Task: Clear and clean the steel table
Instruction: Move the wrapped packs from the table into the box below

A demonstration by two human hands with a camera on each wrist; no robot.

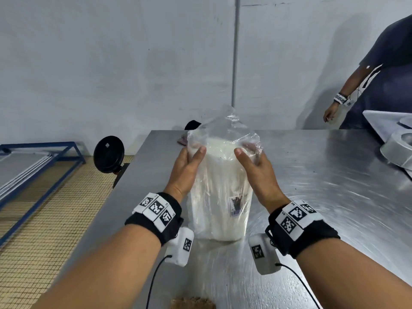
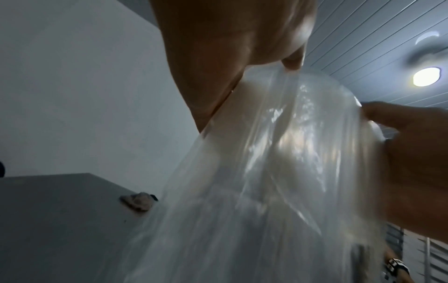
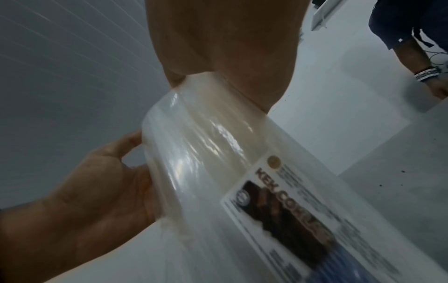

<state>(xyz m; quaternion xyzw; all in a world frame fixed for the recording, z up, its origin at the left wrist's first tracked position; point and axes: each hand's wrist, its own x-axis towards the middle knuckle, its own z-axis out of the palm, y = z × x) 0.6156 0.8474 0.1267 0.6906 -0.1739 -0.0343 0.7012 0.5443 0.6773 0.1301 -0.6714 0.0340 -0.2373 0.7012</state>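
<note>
Head view: left hand (image 1: 188,166) and right hand (image 1: 256,168) clasp upright bag (image 1: 220,197) of white powder (flour, probably; label blurred), base on steel table (image 1: 323,186). Step: clearing. Next: lift squarely, support soft base.

1. The bag of white powder (image 1: 220,192) stands on the desk (image 1: 323,197), between the left hand (image 1: 186,172) and the right hand (image 1: 259,175).
2. Beyond the grip, a small crumpled wrapper (image 1: 182,140) lies near the desk's far edge.
3. Right of the grip, well apart, a tape roll (image 1: 399,150) lies on the desk.
4. Nearer than the grip, a brown pad (image 1: 192,303) sits at the desk's near edge.
</note>
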